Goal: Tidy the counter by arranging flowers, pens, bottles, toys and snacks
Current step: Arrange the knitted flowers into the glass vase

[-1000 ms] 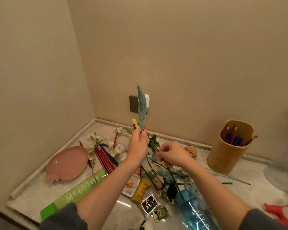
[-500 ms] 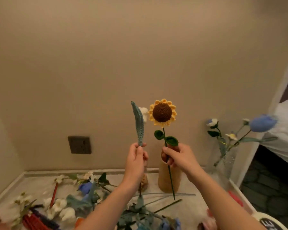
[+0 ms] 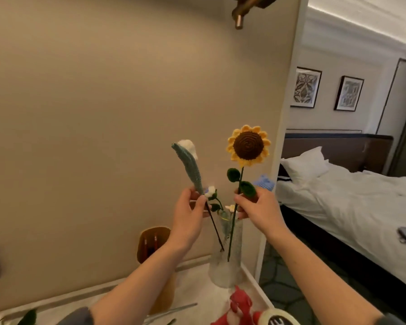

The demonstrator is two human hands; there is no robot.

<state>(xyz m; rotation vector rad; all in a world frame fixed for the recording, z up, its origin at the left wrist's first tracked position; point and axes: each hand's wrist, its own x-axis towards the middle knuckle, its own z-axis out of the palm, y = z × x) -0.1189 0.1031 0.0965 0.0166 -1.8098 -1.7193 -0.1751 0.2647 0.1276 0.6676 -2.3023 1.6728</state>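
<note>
Beige wall (image 3: 103, 113) behind a pale counter (image 3: 197, 292), with a made bed (image 3: 352, 198) in the room beyond the wall's end; a clear glass vase (image 3: 225, 266) stands at the counter's far corner, a tan pen cup (image 3: 150, 245) just left of the vase and a red toy (image 3: 239, 306) in front of it. Right hand (image 3: 258, 209), above the vase, is pinched shut on the crochet sunflower (image 3: 248, 145) stem, whose lower end overlaps the vase. Left hand (image 3: 189, 216), left of the vase mouth, is closed on a blue-green crochet stem (image 3: 190, 167), its wire slanting toward the vase.
</note>
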